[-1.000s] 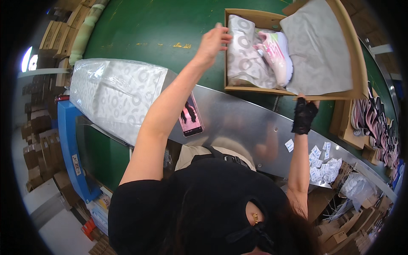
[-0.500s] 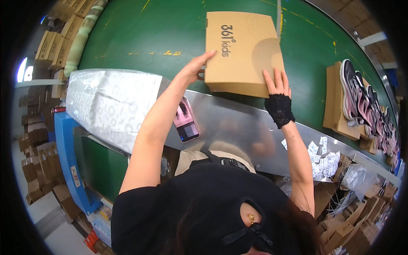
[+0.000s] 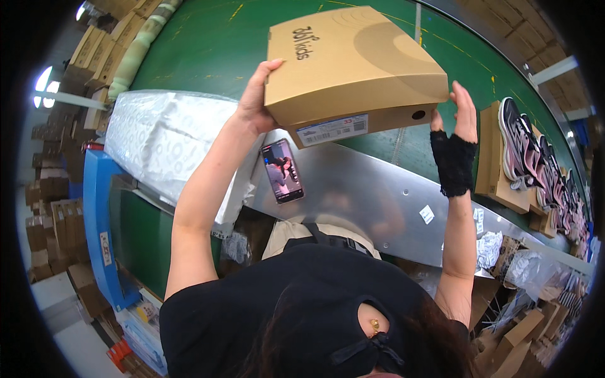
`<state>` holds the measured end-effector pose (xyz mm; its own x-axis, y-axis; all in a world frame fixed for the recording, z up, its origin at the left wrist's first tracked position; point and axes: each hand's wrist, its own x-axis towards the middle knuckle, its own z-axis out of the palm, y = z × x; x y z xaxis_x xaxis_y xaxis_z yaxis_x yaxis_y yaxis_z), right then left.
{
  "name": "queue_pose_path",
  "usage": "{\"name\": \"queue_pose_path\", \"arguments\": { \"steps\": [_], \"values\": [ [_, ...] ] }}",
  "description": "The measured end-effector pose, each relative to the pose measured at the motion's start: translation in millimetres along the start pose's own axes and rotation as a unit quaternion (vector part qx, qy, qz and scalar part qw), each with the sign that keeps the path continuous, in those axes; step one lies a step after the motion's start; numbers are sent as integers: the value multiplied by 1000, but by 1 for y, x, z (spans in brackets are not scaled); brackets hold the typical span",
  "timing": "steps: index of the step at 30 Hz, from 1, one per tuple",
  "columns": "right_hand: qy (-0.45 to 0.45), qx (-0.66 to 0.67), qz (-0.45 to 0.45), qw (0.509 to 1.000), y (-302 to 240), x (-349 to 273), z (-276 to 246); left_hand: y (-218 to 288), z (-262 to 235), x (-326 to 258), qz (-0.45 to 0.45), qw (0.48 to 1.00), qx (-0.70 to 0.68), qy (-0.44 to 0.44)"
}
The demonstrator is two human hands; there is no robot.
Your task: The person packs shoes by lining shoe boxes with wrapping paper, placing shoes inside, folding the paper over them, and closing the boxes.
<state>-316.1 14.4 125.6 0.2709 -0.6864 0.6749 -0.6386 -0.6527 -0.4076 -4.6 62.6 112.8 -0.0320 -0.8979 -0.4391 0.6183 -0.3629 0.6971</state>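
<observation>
A closed brown cardboard shoebox [image 3: 353,63] is tilted, its labelled end turned toward me. Its left side is gripped by my left hand [image 3: 255,101], the thumb on the lid edge and the other fingers hidden behind and under it. My right hand [image 3: 461,120], in a black lace wrist cover, is at the box's right corner with fingers stretched out. Its thumb is close to the corner; whether it touches I cannot tell. Below the box, a phone with a lit screen [image 3: 283,171] lies on the metal edge strip [image 3: 353,189].
To the left, a stack of white patterned paper in clear plastic [image 3: 170,142] lies beside a blue frame [image 3: 101,233]. Pink and black shoes [image 3: 513,142] rest on open boxes at the right of the green belt [image 3: 208,44]. Small white labels [image 3: 426,214] lie on the metal strip.
The shoebox has been raised and tipped so its labelled end shows, and it has shifted left and nearer. My right hand has moved off the lid to its right side.
</observation>
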Motion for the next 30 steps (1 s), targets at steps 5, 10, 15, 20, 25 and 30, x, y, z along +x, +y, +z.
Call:
{"name": "queue_pose_path", "arguments": {
  "steps": [5, 10, 15, 20, 25, 30],
  "values": [
    [-144, 25, 41, 988, 22, -72, -3, 14, -44, -81, 188, 979, -34, 69],
    [-235, -16, 141, 961, 74, -171, -15, 2, -105, -201, 333, 910, -133, 210],
    [-294, -156, 181, 926, 97, -236, -40, -34, -114, -267, 395, 787, -158, 446],
    [-288, -107, 243, 920, 100, -274, -48, -79, -183, -301, 358, 685, -348, 530],
    [-256, -122, 176, 942, 100, -270, -38, -108, -153, -219, 295, 853, -186, 387],
    [-209, 95, 354, 906, 34, -222, -25, -168, -17, -116, 45, 987, 137, 74]
  ]
}}
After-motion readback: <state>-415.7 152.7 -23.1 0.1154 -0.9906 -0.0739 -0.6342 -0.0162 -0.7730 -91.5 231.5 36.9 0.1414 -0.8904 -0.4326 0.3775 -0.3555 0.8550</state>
